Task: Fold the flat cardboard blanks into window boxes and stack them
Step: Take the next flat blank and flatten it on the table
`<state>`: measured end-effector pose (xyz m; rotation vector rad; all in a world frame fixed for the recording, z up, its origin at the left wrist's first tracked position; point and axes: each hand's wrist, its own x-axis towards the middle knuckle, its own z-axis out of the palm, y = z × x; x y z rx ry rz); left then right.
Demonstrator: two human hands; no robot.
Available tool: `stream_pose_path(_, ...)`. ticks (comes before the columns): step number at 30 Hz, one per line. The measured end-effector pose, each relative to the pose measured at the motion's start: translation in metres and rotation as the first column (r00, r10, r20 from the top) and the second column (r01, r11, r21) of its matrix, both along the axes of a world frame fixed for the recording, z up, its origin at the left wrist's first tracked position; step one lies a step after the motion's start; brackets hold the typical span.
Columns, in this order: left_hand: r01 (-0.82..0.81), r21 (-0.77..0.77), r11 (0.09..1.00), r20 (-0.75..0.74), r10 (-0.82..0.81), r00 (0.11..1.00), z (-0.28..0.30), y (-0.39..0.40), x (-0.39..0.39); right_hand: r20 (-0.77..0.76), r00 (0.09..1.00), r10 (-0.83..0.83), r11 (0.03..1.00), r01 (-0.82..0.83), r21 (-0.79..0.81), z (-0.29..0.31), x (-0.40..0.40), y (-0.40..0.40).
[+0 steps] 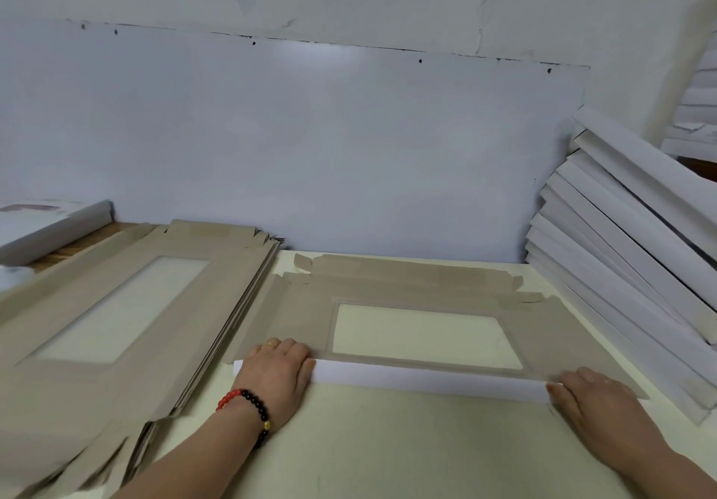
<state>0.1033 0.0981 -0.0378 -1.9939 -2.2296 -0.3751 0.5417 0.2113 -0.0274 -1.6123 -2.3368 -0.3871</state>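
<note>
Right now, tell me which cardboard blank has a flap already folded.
The single blank lying under both hands: its near flap is turned over, showing white. The stacked blanks at left lie flat.

Blank pile (128, 304) cut off at left and bottom edges, near corner blurred. White boxes (628, 265) cut at right edge; a further stack (698, 110) behind them too blurred to read. Left hand (277, 376) covering flap (426, 380) end; right hand (593, 401) covering the other. Both forearms cropped below.
</note>
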Motion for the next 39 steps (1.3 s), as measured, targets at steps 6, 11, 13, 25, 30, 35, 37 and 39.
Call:
stream_pose_path(6,0.03,-0.099,0.995,0.056,-0.024,0.998,0.001,0.01,-0.01,0.033,0.999,0.031,0.993,-0.027,-0.118,0.003,0.006,0.007)
stream_pose_path(11,0.109,-0.246,0.963,0.204,-0.059,0.977,0.02,0.012,-0.02,-0.059,0.997,0.048,0.962,-0.062,-0.264,0.012,0.011,0.004)
stream_pose_path(13,0.124,-0.281,0.952,0.184,-0.074,0.98,0.023,0.011,-0.021,-0.034,0.998,0.048,0.959,-0.056,-0.277,0.014,0.012,0.003)
stream_pose_path(25,0.11,-0.273,0.956,0.147,-0.071,0.987,0.019,0.01,-0.017,-0.102,0.995,-0.013,0.944,-0.022,-0.329,0.013,0.011,0.0)
stream_pose_path(30,0.107,-0.217,0.97,0.166,-0.071,0.984,0.017,0.012,-0.017,-0.055,0.997,-0.047,0.963,0.031,-0.267,0.01,0.006,0.002)
stream_pose_path(35,0.123,-0.202,0.972,0.211,-0.079,0.974,0.021,0.008,-0.018,-0.072,0.995,-0.063,0.967,0.043,-0.252,0.006,0.007,0.001)
stream_pose_path(37,0.138,-0.195,0.971,0.243,-0.088,0.966,0.021,0.003,-0.019,-0.093,0.994,-0.057,0.966,0.032,-0.255,0.006,0.008,-0.001)
stream_pose_path(39,0.148,-0.188,0.971,0.282,-0.091,0.955,0.02,0.0,-0.02,-0.125,0.992,-0.033,0.963,-0.002,-0.268,0.005,0.01,-0.003)
